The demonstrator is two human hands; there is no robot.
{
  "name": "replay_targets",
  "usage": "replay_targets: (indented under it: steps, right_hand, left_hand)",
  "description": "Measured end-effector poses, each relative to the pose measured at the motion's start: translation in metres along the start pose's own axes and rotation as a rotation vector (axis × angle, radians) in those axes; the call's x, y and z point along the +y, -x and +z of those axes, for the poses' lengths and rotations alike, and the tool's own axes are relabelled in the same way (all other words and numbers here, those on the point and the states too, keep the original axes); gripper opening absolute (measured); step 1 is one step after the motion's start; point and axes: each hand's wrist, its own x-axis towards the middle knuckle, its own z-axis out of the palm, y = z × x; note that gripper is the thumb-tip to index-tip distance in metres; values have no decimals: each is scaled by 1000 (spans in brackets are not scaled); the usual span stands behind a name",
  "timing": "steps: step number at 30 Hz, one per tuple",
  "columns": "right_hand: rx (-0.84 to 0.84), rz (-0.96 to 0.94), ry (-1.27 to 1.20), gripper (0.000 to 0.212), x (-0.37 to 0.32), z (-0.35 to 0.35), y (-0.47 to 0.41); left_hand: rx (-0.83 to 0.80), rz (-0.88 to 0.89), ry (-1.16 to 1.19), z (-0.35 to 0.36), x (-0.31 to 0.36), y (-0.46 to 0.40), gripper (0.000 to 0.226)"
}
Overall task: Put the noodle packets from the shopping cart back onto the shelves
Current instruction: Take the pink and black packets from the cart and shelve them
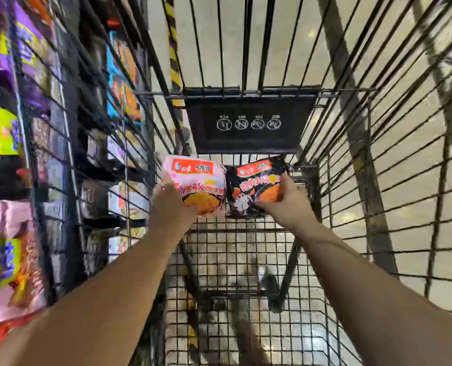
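Note:
Both my arms reach down into the black wire shopping cart (pixel 246 249). My left hand (pixel 170 204) grips a pink noodle packet (pixel 195 183) by its left side. My right hand (pixel 285 204) grips a black noodle packet (pixel 254 187) by its right side. The two packets are side by side, almost touching, held just above the cart's mesh floor at its far end. Shelves (pixel 61 154) stocked with noodle packets stand to the left, seen through the cart's side bars and blurred.
A black plastic panel with round warning icons (pixel 250 122) hangs on the cart's far wall, just above the packets. Pink and yellow packets (pixel 5 260) fill the near left shelf. Pale floor shows to the right and beneath the cart.

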Motion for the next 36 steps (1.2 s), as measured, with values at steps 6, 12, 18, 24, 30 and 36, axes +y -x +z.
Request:
replay_targets:
  steps: [6, 12, 18, 24, 30, 36]
  right_hand:
    - [85, 20, -185, 140, 8, 17, -31]
    - [65, 59, -175, 156, 7, 18, -44]
    - [154, 53, -129, 118, -6, 11, -7]
    - [123, 78, -167, 109, -3, 14, 9]
    - [167, -45, -201, 72, 5, 23, 18]
    - [206, -110, -261, 77, -1, 7, 42]
  left_hand:
    - [16, -93, 22, 17, -6, -11, 112]
    - [-28, -68, 13, 20, -4, -12, 107]
    - [-14, -98, 21, 26, -13, -3, 143]
    - [-32, -29, 56, 12, 1, 18, 80]
    - [-32, -38, 125, 5, 15, 28, 76]
    - [56, 91, 235, -25, 33, 58, 67]
